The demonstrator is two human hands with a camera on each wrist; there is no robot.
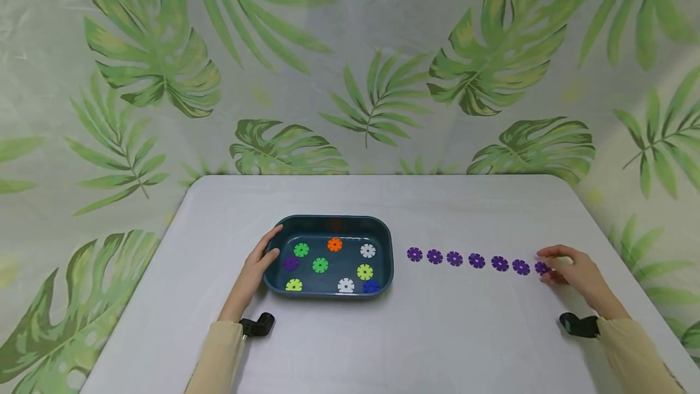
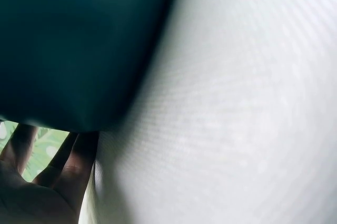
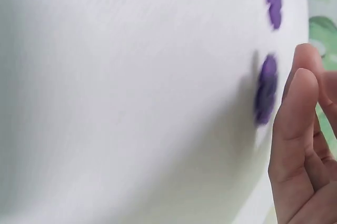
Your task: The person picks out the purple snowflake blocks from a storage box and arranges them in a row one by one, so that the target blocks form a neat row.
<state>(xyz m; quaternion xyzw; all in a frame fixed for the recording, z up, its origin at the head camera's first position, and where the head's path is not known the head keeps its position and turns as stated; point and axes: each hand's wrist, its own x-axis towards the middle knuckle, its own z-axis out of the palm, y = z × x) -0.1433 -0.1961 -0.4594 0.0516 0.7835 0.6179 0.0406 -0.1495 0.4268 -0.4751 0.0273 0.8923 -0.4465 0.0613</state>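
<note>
My left hand (image 1: 257, 263) rests against the left end of a dark teal tray (image 1: 328, 293), fingers mostly straight along its rim and wall. In the left wrist view, those fingers (image 2: 73, 166) touch the tray wall (image 2: 79, 50). Inside the tray lie notched plastic discs, among them an orange disc (image 1: 335, 244), a green disc (image 1: 320, 265) and a white disc (image 1: 368, 250). My right hand (image 1: 571, 269) hovers at the right end of a row of purple discs (image 1: 476, 261). In the right wrist view, the nearest purple disc (image 3: 267, 89) lies apart from the loosely bent fingers.
A white-covered table (image 1: 465, 333) carries the tray at left centre and the row of discs to its right. Behind it hangs a leaf-patterned cloth (image 1: 350, 47). Black wrist cameras sit on both forearms, the left camera (image 1: 259, 324) just below the tray.
</note>
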